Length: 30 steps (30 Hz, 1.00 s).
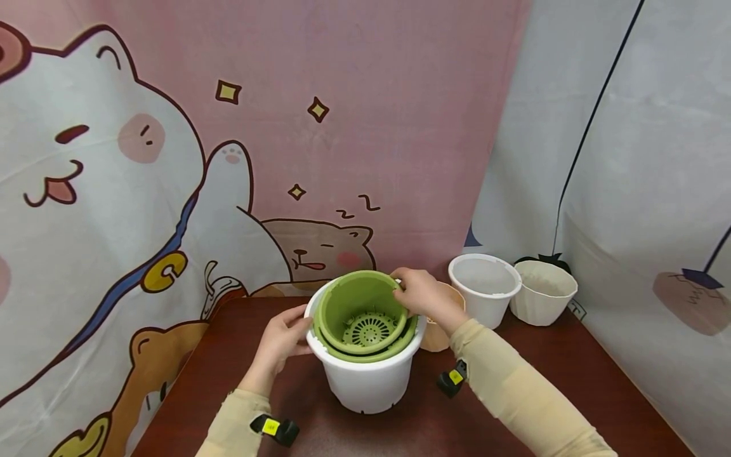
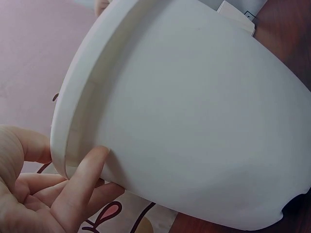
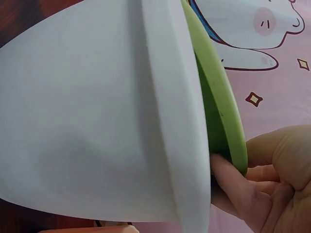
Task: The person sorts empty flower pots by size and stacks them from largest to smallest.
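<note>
A large white flowerpot stands at the middle of the table in the head view. Nested inside it are two green flowerpots; the inner one has a slotted, perforated bottom, and only the rim of the outer one shows around it. At the white pot's left edge, my left hand grips the rim between thumb and fingers. On the opposite side my right hand pinches the inner green pot's rim, which sits raised above the white rim in the right wrist view.
Behind my right hand stands an orange-tan pot, partly hidden. Further right are another white pot and a cream pot, close together. The dark red-brown table meets cartoon-printed curtains at the back and sides.
</note>
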### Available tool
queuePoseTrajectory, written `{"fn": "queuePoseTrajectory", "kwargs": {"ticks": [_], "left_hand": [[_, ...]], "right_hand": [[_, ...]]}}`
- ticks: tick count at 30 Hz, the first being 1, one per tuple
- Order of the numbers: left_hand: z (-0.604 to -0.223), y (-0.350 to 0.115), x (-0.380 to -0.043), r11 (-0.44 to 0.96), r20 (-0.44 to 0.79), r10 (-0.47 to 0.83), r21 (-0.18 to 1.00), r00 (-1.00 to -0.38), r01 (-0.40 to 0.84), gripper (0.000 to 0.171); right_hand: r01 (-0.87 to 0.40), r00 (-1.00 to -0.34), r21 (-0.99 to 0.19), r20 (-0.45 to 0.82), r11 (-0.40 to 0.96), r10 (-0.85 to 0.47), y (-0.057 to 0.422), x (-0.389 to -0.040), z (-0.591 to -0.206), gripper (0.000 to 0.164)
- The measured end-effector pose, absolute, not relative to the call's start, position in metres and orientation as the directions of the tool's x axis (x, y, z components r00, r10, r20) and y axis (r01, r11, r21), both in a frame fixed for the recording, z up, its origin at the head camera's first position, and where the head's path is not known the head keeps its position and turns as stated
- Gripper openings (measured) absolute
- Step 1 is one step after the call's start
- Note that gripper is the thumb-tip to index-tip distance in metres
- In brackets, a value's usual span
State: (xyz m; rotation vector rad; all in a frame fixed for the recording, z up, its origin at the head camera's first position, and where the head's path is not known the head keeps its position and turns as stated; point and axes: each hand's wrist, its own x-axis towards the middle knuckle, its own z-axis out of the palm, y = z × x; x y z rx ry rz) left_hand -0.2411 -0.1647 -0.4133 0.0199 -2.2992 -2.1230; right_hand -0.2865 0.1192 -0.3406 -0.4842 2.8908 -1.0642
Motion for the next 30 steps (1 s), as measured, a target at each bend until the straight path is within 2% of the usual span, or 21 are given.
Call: {"fn": "queuePoseTrajectory", "kwargs": {"ticks": [17,30], "left_hand": [[-0.415,-0.165,-0.243,0.087,-0.003,-0.029,0.996,-1.0,-0.006,0.041],[-0.414,-0.165,-0.242,0.092,-0.008,-0.026,0.996,-1.0,-0.01,0.042]], "right_hand": [[-0.263,-0.964,-0.527,0.115,0.808,-0.239,0.109,-0.287,-0.344,0.036],[-0.331,-0.939,-0.362,0.217,0.872,-0.267,0.109,-0.289,-0.347,0.032]]}}
